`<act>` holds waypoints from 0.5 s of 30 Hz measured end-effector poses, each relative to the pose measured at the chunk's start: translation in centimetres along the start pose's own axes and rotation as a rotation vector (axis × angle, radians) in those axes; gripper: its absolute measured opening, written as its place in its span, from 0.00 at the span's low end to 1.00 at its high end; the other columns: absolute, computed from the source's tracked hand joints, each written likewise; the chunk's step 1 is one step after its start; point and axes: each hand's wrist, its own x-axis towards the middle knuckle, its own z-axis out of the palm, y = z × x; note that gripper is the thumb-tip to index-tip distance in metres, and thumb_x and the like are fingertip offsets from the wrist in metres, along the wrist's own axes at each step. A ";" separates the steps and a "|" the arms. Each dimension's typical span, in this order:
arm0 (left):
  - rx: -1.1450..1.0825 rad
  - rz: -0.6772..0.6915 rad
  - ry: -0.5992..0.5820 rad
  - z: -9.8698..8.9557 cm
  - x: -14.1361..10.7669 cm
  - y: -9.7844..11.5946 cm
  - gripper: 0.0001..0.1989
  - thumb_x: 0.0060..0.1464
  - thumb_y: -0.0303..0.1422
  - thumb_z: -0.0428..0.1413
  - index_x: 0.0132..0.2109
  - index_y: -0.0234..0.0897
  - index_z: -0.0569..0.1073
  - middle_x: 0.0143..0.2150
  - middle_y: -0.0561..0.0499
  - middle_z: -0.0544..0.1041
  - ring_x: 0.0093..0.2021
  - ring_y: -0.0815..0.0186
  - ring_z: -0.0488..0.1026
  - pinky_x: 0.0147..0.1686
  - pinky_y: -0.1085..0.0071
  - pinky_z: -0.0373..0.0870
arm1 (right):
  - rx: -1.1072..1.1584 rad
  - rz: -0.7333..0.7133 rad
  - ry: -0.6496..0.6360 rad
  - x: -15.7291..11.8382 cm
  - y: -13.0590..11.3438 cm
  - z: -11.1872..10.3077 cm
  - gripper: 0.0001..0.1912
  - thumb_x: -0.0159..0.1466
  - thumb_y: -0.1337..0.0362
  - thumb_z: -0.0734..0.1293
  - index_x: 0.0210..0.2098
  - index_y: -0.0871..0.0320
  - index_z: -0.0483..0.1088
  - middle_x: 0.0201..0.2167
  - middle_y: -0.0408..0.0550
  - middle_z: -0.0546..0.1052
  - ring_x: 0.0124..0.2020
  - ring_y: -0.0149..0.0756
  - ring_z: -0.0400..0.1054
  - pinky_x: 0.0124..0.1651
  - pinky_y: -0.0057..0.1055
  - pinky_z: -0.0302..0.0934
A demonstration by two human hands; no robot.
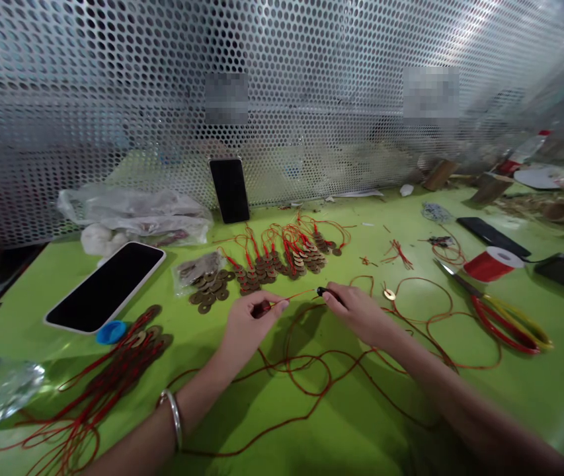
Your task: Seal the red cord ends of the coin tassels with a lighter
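Near the middle of the green table, my left hand (254, 320) pinches a thin red cord (301, 293), which runs taut toward the right. My right hand (354, 307) is closed on a small black object (320, 291) at the cord's other end; what it is cannot be made out. Long loops of red cord (328, 380) lie beneath and around both hands. A single coin (389, 295) rests among the loops on the right. Behind the hands stretches a row of coin strings (282, 258) with red knots, beside a pile of loose coins (209, 289).
At left lie a large phone (108, 287), a blue cap (111, 332), bundled coin strings (127, 363) and a plastic bottle (1, 390). Scissors (497, 317), a red spool (492, 264) and a dark phone (492, 236) lie right. Another phone (230, 190) leans on the perforated screen (311, 79).
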 end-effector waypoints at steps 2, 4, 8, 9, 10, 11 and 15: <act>-0.001 0.001 -0.001 0.0 0.0 0.0 0.11 0.41 0.38 0.58 0.25 0.33 0.75 0.18 0.55 0.68 0.20 0.72 0.58 0.20 0.76 0.52 | 0.002 -0.002 -0.001 0.0 0.0 0.0 0.16 0.66 0.58 0.51 0.29 0.58 0.62 0.25 0.46 0.69 0.26 0.32 0.60 0.29 0.27 0.47; -0.001 0.005 0.000 0.0 -0.1 0.1 0.11 0.42 0.38 0.58 0.25 0.33 0.75 0.17 0.56 0.67 0.19 0.73 0.57 0.19 0.76 0.51 | 0.008 -0.012 -0.002 0.0 0.1 0.1 0.16 0.66 0.58 0.51 0.28 0.58 0.62 0.25 0.46 0.69 0.26 0.32 0.60 0.29 0.27 0.46; 0.004 0.014 0.007 0.0 -0.1 0.2 0.11 0.42 0.39 0.58 0.25 0.34 0.75 0.16 0.57 0.65 0.19 0.73 0.56 0.19 0.76 0.50 | 0.031 -0.025 0.002 0.1 0.3 0.2 0.16 0.66 0.57 0.51 0.27 0.57 0.60 0.24 0.46 0.68 0.25 0.32 0.59 0.29 0.27 0.46; 0.004 0.014 0.008 0.0 -0.1 0.2 0.11 0.42 0.39 0.58 0.25 0.34 0.75 0.16 0.57 0.65 0.19 0.73 0.56 0.19 0.76 0.50 | 0.035 -0.023 0.003 0.1 0.3 0.2 0.17 0.66 0.56 0.51 0.27 0.57 0.60 0.24 0.45 0.68 0.25 0.32 0.59 0.28 0.27 0.46; 0.005 0.014 0.008 0.0 -0.1 0.1 0.11 0.43 0.39 0.58 0.25 0.34 0.75 0.16 0.57 0.65 0.19 0.73 0.56 0.19 0.76 0.50 | 0.040 -0.021 0.003 0.1 0.3 0.2 0.17 0.66 0.56 0.51 0.27 0.57 0.60 0.23 0.45 0.68 0.25 0.32 0.59 0.28 0.27 0.46; 0.007 0.016 0.006 0.0 -0.1 0.1 0.11 0.43 0.39 0.58 0.26 0.34 0.75 0.16 0.57 0.65 0.19 0.73 0.56 0.19 0.76 0.50 | 0.046 -0.019 0.005 0.0 0.3 0.2 0.17 0.66 0.56 0.51 0.26 0.57 0.59 0.23 0.45 0.68 0.25 0.32 0.59 0.28 0.27 0.46; 0.010 0.030 0.006 -0.1 -0.1 0.1 0.11 0.43 0.39 0.58 0.25 0.34 0.75 0.16 0.57 0.65 0.19 0.73 0.56 0.19 0.76 0.51 | 0.083 -0.019 0.000 0.1 0.2 0.1 0.17 0.65 0.55 0.50 0.26 0.57 0.57 0.23 0.45 0.67 0.25 0.32 0.59 0.29 0.28 0.47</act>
